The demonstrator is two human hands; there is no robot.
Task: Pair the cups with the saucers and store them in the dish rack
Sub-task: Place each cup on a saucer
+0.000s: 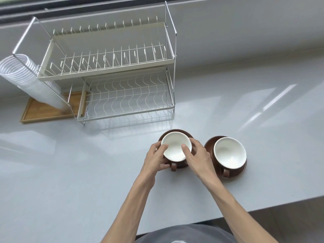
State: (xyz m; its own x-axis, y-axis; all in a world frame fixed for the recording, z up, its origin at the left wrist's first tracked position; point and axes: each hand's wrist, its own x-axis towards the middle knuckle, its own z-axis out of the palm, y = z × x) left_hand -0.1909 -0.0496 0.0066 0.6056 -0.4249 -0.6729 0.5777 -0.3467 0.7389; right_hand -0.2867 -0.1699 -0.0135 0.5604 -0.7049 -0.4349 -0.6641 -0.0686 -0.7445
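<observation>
Two brown cups with white insides stand on brown saucers on the grey counter. The left cup [175, 147] sits on its saucer [175, 132], handle towards me. My left hand [156, 157] grips its left side, thumb on the rim. My right hand [197, 155] grips its right side, thumb inside the rim. The right cup [229, 153] rests untouched on its saucer [208, 146]. The two-tier wire dish rack [112, 74] stands behind them with nothing on either tier.
A stack of clear plastic cups [26, 78] leans on a wooden tray [43, 111] left of the rack. The counter's front edge [263, 207] runs diagonally at lower right. A window ledge lies behind the rack.
</observation>
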